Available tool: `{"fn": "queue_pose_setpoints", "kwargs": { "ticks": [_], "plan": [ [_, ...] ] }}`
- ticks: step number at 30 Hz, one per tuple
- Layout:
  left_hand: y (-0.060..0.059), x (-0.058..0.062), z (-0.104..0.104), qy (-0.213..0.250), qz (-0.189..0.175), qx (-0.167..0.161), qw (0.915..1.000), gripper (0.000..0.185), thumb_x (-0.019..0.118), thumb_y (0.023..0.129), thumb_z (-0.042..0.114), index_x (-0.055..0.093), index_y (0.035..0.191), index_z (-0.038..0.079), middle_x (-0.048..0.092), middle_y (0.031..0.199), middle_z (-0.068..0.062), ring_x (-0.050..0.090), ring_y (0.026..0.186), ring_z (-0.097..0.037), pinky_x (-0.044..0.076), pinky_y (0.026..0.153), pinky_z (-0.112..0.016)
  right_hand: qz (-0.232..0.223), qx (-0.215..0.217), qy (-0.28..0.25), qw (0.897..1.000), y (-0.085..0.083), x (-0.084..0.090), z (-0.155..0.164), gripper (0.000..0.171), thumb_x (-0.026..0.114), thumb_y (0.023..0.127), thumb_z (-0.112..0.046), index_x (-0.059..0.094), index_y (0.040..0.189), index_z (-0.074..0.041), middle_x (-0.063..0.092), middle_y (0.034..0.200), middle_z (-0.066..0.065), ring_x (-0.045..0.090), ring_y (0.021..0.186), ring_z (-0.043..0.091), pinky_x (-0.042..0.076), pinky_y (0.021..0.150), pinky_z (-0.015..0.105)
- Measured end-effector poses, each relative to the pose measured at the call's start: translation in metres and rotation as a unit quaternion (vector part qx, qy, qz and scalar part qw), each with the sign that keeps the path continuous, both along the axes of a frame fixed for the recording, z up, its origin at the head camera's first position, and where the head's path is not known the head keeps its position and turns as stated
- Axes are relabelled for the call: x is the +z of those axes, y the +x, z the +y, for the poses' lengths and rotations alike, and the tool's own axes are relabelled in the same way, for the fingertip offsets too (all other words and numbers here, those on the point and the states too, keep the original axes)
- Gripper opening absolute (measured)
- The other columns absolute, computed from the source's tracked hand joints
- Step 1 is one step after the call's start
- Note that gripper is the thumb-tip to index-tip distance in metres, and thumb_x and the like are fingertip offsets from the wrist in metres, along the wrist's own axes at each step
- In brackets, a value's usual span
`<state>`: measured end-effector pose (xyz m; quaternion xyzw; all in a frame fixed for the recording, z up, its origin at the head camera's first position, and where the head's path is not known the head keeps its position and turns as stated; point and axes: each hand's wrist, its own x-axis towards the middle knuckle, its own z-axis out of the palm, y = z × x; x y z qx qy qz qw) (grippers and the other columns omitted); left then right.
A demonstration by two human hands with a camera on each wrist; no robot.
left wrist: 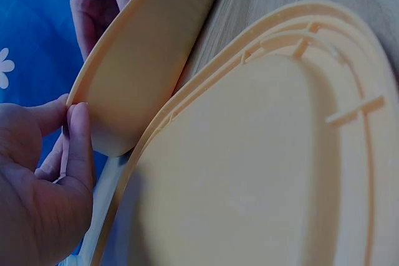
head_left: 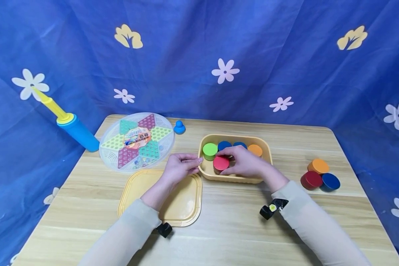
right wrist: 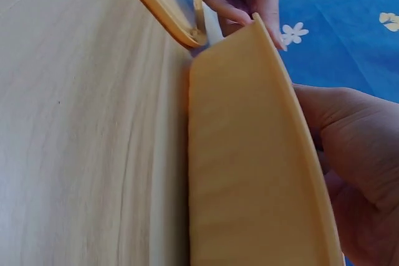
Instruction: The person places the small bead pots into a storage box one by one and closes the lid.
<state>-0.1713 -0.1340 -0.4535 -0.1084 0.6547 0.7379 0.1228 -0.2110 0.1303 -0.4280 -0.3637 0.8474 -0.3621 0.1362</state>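
A tan plastic box [head_left: 270,151] holds several short round blocks, among them a green block [head_left: 210,149], an orange block [head_left: 255,150] and two blue ones partly hidden behind my right hand. With my right hand [head_left: 242,160] I grip a red round block [head_left: 221,163] at the box's front left, thumb on one side and fingers on the other. My left hand [head_left: 181,168] pinches the box's left rim between thumb and fingers, as the left wrist view also shows. In the right wrist view the box wall [right wrist: 243,154] hides the blocks and my right fingertips.
Left of the box lies a tan lid [head_left: 186,207], partly under my left forearm. Behind it are a Chinese checkers board [head_left: 137,138], a small blue knobbed piece [head_left: 179,127] and a blue-and-yellow pump [head_left: 78,131]. To the right sit orange [head_left: 318,166], dark red [head_left: 311,180] and blue [head_left: 330,182] blocks.
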Motion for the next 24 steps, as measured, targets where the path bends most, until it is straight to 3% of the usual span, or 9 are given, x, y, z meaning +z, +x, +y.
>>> {"fn": "queue_pose_setpoints", "kwargs": {
  "ticks": [10,24],
  "plan": [
    [0.000,0.001,0.000,-0.003,-0.005,-0.002,1.0000,0.029,0.083,0.093,0.003,0.070,0.115,-0.010,0.076,0.099,-0.019,0.074,0.073,-0.015,0.067,0.073,-0.028,-0.003,0.038,0.020,0.999,-0.006,-0.010,-0.014,0.053,0.089,0.089,-0.014,0.070,0.137,-0.004,0.071,0.117,-0.003,0.063,0.099,0.012,0.060,0.086,0.028],
    [0.001,0.001,0.001,-0.009,-0.002,-0.004,0.9999,0.028,0.083,0.093,0.002,0.070,0.115,-0.010,0.076,0.099,-0.020,0.074,0.073,-0.016,0.067,0.072,-0.028,-0.034,0.028,0.038,0.998,-0.005,-0.009,-0.008,0.060,0.088,0.089,-0.010,0.065,0.144,-0.006,0.069,0.133,0.002,0.064,0.121,0.014,0.056,0.106,0.031]
  ]
}}
